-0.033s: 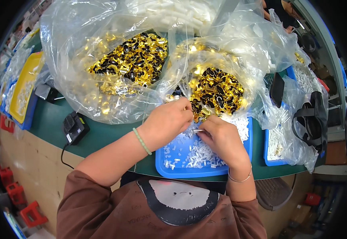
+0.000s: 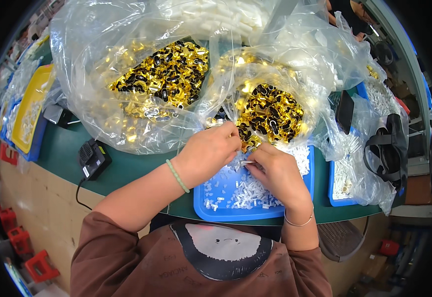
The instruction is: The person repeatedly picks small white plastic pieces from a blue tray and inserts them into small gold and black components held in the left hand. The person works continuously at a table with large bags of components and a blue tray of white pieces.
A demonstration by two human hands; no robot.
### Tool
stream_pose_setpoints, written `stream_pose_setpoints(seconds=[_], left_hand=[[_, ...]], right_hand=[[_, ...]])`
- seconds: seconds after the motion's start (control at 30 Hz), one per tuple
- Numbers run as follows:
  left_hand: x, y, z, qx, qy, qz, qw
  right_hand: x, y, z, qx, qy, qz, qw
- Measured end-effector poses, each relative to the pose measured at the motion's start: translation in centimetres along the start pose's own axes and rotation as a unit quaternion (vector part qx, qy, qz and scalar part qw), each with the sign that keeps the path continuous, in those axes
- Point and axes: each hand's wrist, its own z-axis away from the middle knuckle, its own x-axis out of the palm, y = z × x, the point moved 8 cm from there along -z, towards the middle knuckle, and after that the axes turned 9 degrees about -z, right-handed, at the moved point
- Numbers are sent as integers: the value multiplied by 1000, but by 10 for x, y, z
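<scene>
Mid-frame, the left hand (image 2: 211, 151) and right hand (image 2: 278, 173) are held close together, apart by a small gap, over the upper part of the blue tray (image 2: 206, 212). A thin, light-colored strip (image 2: 247, 162) is pinched btwn thumb & fingers of the right hand; its long axis is set approx. level across the frame, w/ the free end pointed left and the other end hidden by the hand. The left hand is placed up & left of that free end, apart from it. Its fingers are curled, but the tips are turned away, so whether anything is gripped there can't be told.

The gold parts (image 2: 273, 111) are heaped in the mouth of the right bag (image 2: 320, 96), upper centre, directly up-frame of both hands. The pile's lower tip is brought down btwn the two sets of fingertips; neither hand is clearly nearer. Loose parts are turned every which way, no shared axis.

White bits (image 2: 255, 190) are scattered in the tray, below the hands. Tray & bag are both set on the green surface (image 2: 132, 171).
</scene>
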Motion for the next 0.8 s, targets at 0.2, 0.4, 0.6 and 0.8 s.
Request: stream_pose_setpoints(seconds=[0.2,0.4,0.6,0.8], left_hand=[[-4,1,-2,-15,16,38,999],[-3,-2,2,-2,0,52,999],[-7,-2,-5,-32,-11,274,961],[26,-1,0,-213,-117,694,677]], right_hand=[[-14,-1,0,24,51,-68,996],[-25,4,-1,42,105,-91,989],[-30,3,-1,58,118,-124,983],[-28,8,3,55,147,-215,964]])
